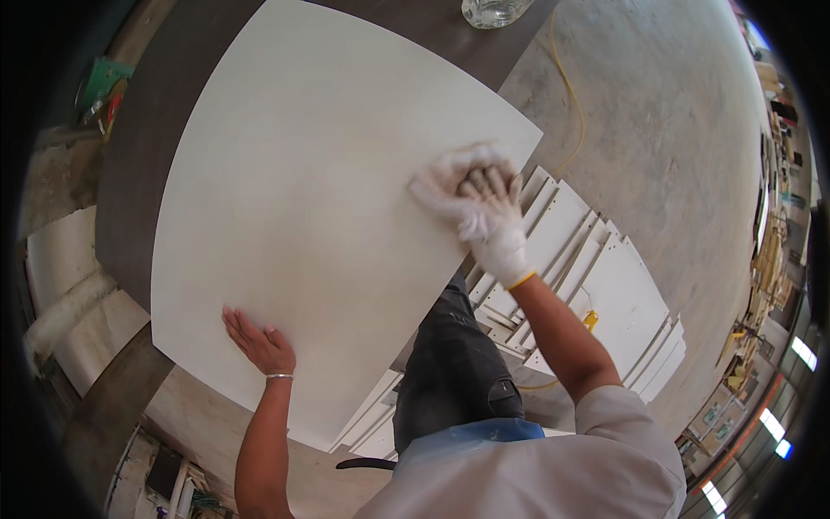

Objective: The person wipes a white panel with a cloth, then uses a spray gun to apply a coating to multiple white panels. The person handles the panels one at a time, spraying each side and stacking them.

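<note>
A large white panel (pixel 320 173) lies flat on a dark brown work surface (pixel 143 156). My bare left hand (pixel 262 342) rests with its fingers stretched out on the panel near its lower left edge; a thin band circles the wrist. On my right hand (pixel 493 216) is a white glove with a yellow cuff, its fingertips uncovered. That hand presses a pale, stained cloth (pixel 445 183) onto the panel by its right edge. The cloth and fingers are somewhat blurred.
Several white boards (pixel 605 277) are stacked low to the right, with a small yellow item (pixel 590 320) on them. A clear glass container (pixel 493 12) stands at the far edge. A yellow hose (pixel 571 95) runs along the concrete floor. Something green (pixel 105 82) sits far left.
</note>
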